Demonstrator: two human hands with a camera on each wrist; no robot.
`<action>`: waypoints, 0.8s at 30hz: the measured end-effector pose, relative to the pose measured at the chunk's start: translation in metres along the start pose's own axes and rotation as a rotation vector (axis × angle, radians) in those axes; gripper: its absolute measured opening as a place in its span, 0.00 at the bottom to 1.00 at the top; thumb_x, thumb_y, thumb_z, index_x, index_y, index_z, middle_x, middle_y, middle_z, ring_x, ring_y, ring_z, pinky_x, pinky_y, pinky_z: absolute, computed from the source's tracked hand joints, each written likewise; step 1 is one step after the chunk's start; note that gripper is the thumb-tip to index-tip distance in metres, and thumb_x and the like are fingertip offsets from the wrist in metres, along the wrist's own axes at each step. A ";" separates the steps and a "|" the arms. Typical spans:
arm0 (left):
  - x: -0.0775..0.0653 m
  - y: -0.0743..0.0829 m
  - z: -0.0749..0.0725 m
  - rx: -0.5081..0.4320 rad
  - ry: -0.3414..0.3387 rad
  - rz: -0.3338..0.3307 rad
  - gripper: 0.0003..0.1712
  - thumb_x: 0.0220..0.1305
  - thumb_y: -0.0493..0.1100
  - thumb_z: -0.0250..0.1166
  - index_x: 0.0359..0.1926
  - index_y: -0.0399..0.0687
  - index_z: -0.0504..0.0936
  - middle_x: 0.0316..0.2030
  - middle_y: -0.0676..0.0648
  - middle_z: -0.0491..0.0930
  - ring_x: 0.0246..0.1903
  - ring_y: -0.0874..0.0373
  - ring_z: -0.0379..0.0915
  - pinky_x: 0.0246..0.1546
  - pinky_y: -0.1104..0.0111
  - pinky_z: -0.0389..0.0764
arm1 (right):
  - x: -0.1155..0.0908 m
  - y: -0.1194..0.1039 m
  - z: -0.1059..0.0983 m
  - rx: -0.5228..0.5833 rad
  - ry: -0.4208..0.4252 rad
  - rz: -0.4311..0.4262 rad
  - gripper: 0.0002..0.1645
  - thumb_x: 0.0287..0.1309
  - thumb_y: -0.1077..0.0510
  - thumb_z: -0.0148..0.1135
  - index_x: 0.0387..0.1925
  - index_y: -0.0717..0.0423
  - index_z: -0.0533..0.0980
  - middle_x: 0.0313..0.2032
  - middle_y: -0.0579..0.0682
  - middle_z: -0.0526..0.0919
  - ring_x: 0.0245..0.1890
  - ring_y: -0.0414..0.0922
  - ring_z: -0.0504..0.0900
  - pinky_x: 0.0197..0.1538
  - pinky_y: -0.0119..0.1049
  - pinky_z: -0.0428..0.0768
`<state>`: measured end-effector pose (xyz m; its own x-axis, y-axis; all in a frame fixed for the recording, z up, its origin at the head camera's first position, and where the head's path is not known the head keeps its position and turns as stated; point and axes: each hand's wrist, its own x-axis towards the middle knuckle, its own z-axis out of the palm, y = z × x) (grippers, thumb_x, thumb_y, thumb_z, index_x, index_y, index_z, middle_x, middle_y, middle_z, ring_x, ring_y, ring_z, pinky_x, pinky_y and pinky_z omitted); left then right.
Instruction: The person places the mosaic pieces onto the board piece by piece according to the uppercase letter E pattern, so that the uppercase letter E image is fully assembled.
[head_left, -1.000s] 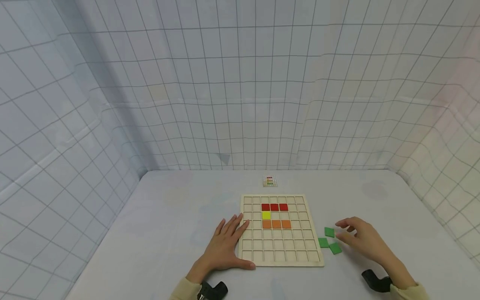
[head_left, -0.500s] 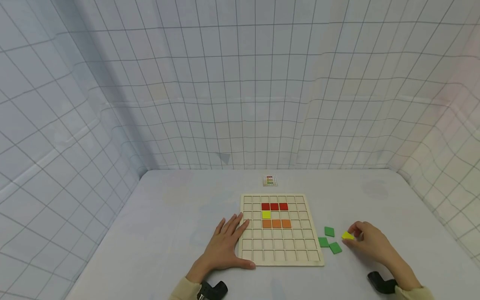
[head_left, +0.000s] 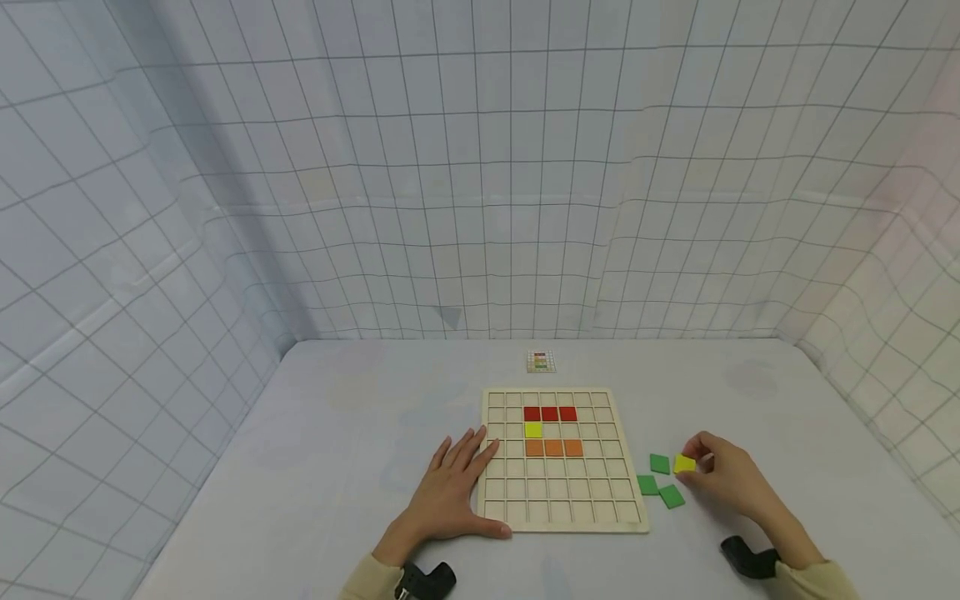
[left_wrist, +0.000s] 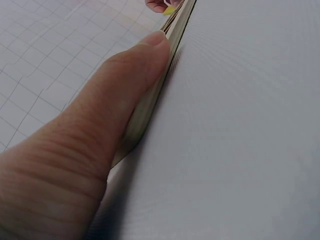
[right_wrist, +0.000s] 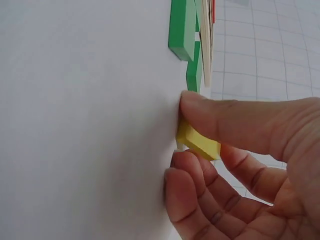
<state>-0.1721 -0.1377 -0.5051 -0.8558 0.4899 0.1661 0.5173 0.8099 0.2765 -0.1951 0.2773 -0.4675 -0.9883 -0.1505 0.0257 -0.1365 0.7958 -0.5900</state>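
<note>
The right hand is pinching a yellow tile between thumb and fingers at the board's 3 o'clock, just beside 3 green tiles. The left hand, spread and unclenched, is resting against the board's edge at 8 o'clock. 3 red tiles and 3 orange tiles are sitting in its cells.

Pinches a small yellow square tile, unseen a second ago, in the right hand; now brings it closer to the nearest green square tile.
</note>
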 end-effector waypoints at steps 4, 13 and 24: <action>0.000 0.000 0.000 0.001 -0.001 0.000 0.68 0.39 0.85 0.55 0.74 0.50 0.53 0.73 0.46 0.44 0.71 0.50 0.37 0.67 0.49 0.40 | 0.001 -0.002 0.002 0.001 0.025 0.006 0.15 0.46 0.64 0.72 0.33 0.60 0.73 0.34 0.51 0.79 0.31 0.47 0.77 0.34 0.41 0.77; 0.000 0.001 -0.002 0.004 -0.024 -0.012 0.68 0.39 0.85 0.56 0.75 0.52 0.51 0.74 0.47 0.42 0.72 0.52 0.35 0.67 0.50 0.38 | 0.007 -0.009 0.007 -0.018 0.095 -0.050 0.10 0.49 0.68 0.68 0.31 0.59 0.73 0.29 0.48 0.77 0.28 0.44 0.76 0.29 0.36 0.75; -0.001 0.002 -0.001 0.001 -0.047 -0.027 0.68 0.39 0.85 0.54 0.75 0.54 0.49 0.74 0.49 0.41 0.72 0.55 0.32 0.68 0.53 0.36 | 0.013 -0.038 0.030 0.041 0.236 -0.259 0.13 0.47 0.70 0.71 0.30 0.57 0.75 0.24 0.43 0.69 0.22 0.37 0.67 0.23 0.30 0.68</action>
<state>-0.1705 -0.1364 -0.5041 -0.8685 0.4823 0.1139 0.4939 0.8234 0.2794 -0.2003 0.2271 -0.4692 -0.9103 -0.2011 0.3618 -0.3870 0.7240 -0.5710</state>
